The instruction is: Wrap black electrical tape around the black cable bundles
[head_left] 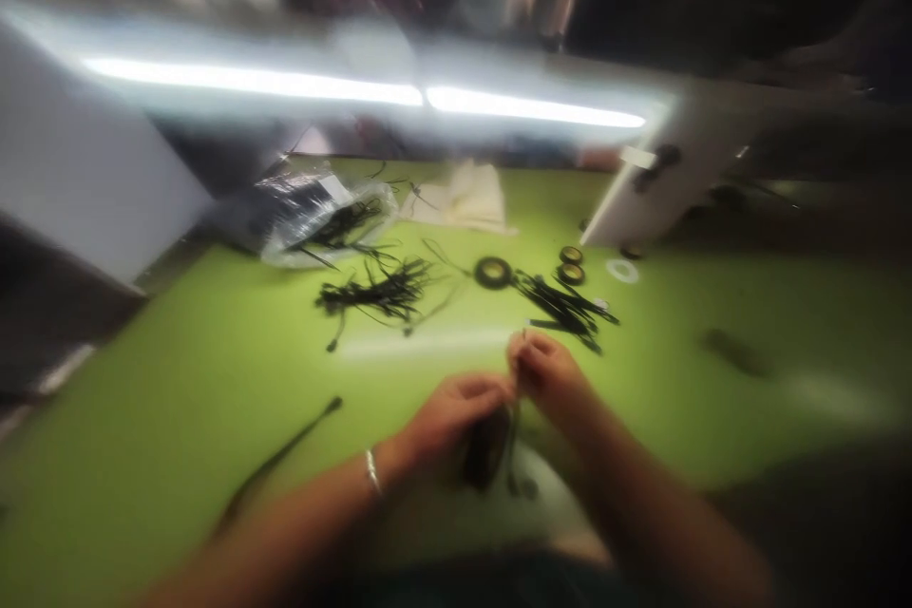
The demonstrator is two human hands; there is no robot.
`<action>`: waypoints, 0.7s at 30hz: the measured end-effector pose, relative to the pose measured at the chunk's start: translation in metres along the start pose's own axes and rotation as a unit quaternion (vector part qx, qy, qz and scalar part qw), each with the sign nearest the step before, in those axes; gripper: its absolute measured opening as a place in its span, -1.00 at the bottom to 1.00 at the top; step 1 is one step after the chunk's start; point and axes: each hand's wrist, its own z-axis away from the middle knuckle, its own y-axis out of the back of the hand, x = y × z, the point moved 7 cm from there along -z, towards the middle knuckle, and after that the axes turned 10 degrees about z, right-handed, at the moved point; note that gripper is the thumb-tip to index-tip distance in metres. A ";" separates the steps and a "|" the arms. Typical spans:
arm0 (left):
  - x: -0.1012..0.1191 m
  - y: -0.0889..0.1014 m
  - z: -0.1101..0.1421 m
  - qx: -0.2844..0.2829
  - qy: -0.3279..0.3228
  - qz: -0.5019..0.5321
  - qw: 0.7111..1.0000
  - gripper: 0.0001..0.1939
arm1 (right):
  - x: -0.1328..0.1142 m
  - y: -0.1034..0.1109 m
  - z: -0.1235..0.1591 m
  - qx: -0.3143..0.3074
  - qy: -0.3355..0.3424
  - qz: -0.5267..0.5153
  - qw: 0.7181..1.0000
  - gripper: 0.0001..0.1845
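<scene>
My left hand and my right hand meet above the near part of the green table, both with fingers pinched closed. A thin dark cable runs between their fingertips and hangs below them, its lower end blurred. Beneath my left hand is a dark patch whose nature I cannot make out. Just beyond my right hand lies a bunch of flat black strips. Left of my left forearm, a single black cable with a thicker end rests on the table.
Farther back lie a tangled bundle of black cables, a roll of black tape, smaller rolls, and a white ring. A clear plastic bag holds dark cables beside pale cloth or paper. White panels flank the table under bright tube lights.
</scene>
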 end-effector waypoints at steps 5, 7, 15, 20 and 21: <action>0.015 0.036 -0.007 0.137 -0.036 -0.010 0.990 -0.72 | -0.036 0.079 -0.017 0.196 0.086 0.263 0.941 -0.65; 0.022 0.048 -0.009 0.177 -0.052 0.005 0.983 -0.68 | -0.050 0.099 -0.032 0.201 0.112 0.439 0.869 -0.69; 0.040 0.068 -0.011 0.240 -0.123 0.002 0.963 -0.69 | -0.046 0.013 -0.047 0.031 0.144 0.454 0.879 -0.78; 0.049 0.070 -0.010 0.252 -0.157 0.027 0.955 -0.76 | -0.022 -0.052 -0.050 -0.042 0.155 0.412 0.897 -0.85; 0.053 0.070 -0.009 0.252 -0.154 0.034 0.955 -0.76 | -0.019 -0.055 -0.057 -0.032 0.166 0.441 0.881 -0.85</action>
